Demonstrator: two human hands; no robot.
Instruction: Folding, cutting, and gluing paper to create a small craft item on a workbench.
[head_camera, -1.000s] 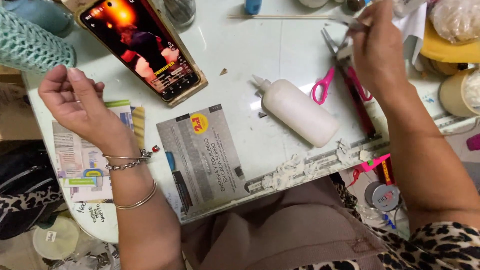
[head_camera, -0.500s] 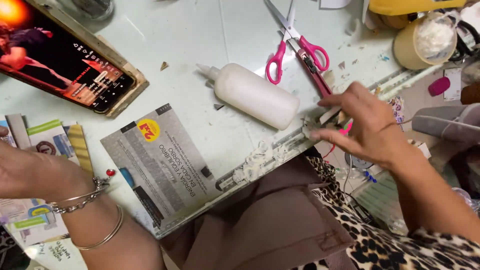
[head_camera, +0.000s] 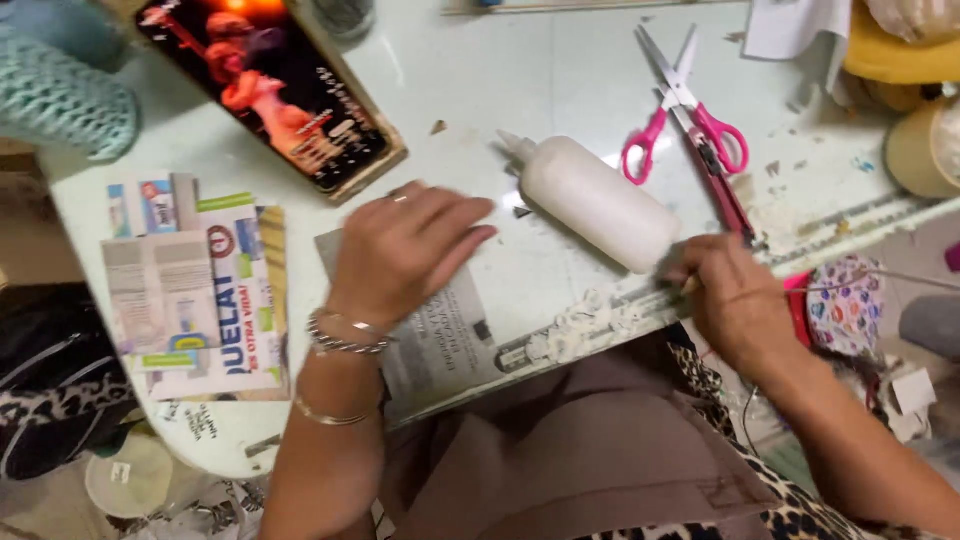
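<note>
The pale green desk (head_camera: 560, 70) carries everything, its near edge crusted with dried white glue, which suggests the gluing is done right there within easy reach. At the left near corner lies a stack of printed leaflets (head_camera: 195, 290), white with green, blue and red blocks, squared up as if set aside. A grey newsprint sheet (head_camera: 450, 340) lies in the middle near the edge, and the left hand (head_camera: 405, 250) presses flat on it, fingers spread, a grip that pins rather than closes, likely to keep the paper from sliding. At the far left a phone (head_camera: 275, 90) in a brown case lies tilted, its screen lit red and orange, facing the person. The white glue bottle (head_camera: 590, 200) lies on its side to the right of the sheet, nozzle pointing far left. Pink-handled scissors (head_camera: 685, 115) lie open beyond it. The right hand (head_camera: 735, 300) sits at the desk's near edge, fingers curled; whether it pinches anything I cannot tell.
</note>
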